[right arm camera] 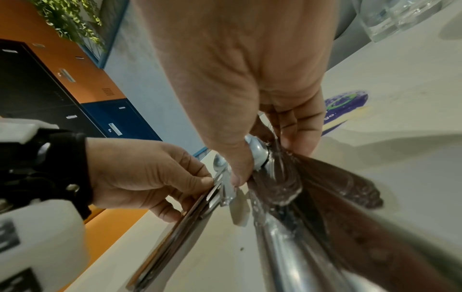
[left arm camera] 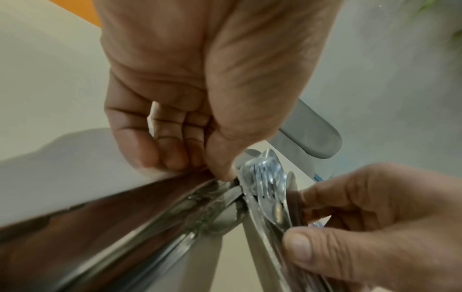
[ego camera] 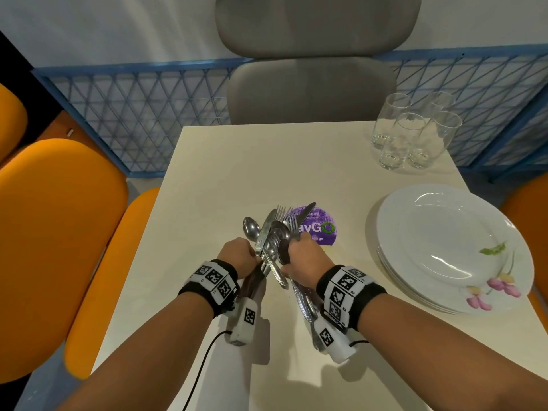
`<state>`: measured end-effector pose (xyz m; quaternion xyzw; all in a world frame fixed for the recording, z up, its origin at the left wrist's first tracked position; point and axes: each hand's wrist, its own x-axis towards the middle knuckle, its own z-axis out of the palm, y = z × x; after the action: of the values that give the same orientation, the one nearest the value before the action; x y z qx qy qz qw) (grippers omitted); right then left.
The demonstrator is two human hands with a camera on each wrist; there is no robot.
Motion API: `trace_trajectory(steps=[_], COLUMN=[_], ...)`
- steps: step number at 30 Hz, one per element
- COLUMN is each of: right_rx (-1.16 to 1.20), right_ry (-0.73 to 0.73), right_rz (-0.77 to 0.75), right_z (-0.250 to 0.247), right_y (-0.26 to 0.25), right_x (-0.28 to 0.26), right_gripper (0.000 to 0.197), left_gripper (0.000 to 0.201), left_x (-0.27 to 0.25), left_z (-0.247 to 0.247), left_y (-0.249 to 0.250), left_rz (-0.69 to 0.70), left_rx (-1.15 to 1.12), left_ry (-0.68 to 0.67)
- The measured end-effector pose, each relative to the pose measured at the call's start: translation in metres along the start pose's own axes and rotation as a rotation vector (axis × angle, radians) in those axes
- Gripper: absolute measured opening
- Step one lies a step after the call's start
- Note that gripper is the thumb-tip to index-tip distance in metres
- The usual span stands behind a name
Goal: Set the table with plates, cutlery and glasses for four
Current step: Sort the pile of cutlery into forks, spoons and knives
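Note:
Both hands hold a mixed bundle of steel cutlery (ego camera: 274, 235) above the middle of the cream table (ego camera: 225, 161): spoons, forks and knives fan out past the knuckles. My left hand (ego camera: 238, 256) pinches a few pieces (left arm camera: 175, 213) on the left side. My right hand (ego camera: 302, 259) grips the larger bunch (right arm camera: 275, 177), whose handles run back under the wrist. A stack of white flowered plates (ego camera: 444, 247) lies at the right. Several clear glasses (ego camera: 412, 132) stand at the far right corner.
A purple round sticker (ego camera: 320, 229) is on the table just beyond the cutlery. A grey chair (ego camera: 311, 84) stands at the far end. Orange chairs (ego camera: 59, 232) line the left side, another shows at the right edge (ego camera: 530, 209). A blue lattice fence (ego camera: 133, 114) runs behind.

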<state>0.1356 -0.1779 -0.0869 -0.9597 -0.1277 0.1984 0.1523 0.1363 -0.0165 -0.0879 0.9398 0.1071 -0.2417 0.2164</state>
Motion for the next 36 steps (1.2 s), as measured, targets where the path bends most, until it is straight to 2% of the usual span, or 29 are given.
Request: trace_trajectory(steps=[5,11,14,18,24,27,31,36], right_rx=[0.045,0.092,0.069,0.076,0.099,0.042,-0.074,-0.195], right_ry=[-0.007,-0.010,-0.019,0.022,0.096,0.098,0.078,0.078], right_rz=[-0.018,0.007,0.013,0.038,0.156,0.177,0.116,0.030], right_z=[0.001,0.004,0.005,-0.005,-0.037,-0.045,-0.042,-0.045], right_y=[-0.001,0.006,0.009,0.011,0.021,0.029,0.037,0.042], right_x=[-0.001,0.001,0.002,0.007,0.038,0.057,0.076,0.090], right_gripper=[0.047,0.049,0.047,0.031,0.021,0.025,0.033,0.024], left_gripper=[0.017,0.025,0.017,0.007,0.021,0.021,0.024,0.023], left_x=[-0.001,-0.010,-0.011,-0.016,-0.022,-0.025,-0.026,-0.027], left_z=[-0.004,-0.010,-0.010,-0.011,-0.014,-0.015,-0.014,-0.013], left_y=[-0.001,-0.005,-0.009,-0.014,-0.020,-0.020,-0.023,-0.022], left_rz=[-0.052,-0.030,-0.027,-0.063,-0.098,-0.069,-0.045,-0.035], left_rx=[-0.029,-0.101,-0.172,-0.319,-0.552,-0.548,-0.473,-0.444], left_ry=[-0.024,0.006,-0.014,-0.040,-0.006,-0.001,-0.015,-0.019])
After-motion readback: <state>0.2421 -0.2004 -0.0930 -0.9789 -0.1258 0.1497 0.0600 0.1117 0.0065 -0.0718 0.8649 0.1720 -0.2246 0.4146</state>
